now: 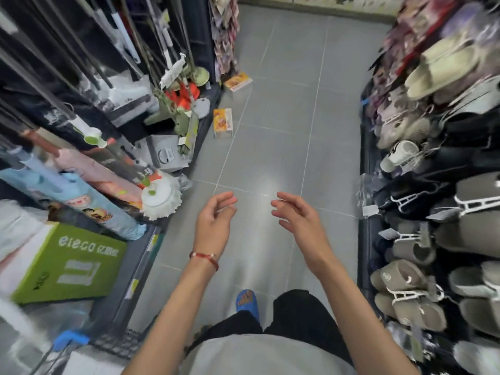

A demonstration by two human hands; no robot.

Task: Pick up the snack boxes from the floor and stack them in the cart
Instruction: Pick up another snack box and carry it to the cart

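Lettering "eleco" marks green box [67, 263]; nearer snack box [223, 123] unreadable.

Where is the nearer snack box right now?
The nearer box lies on the floor, left of centre in the head view, by the left shelf, before the second box.

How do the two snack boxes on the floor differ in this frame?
The nearer box lies lengthwise along the aisle, while the farther box is turned diagonally. The nearer box looks larger in view and the farther box smaller, as it is further off. Both are orange-yellow and lie on the grey floor. Neither the left hand nor the right hand touches them.
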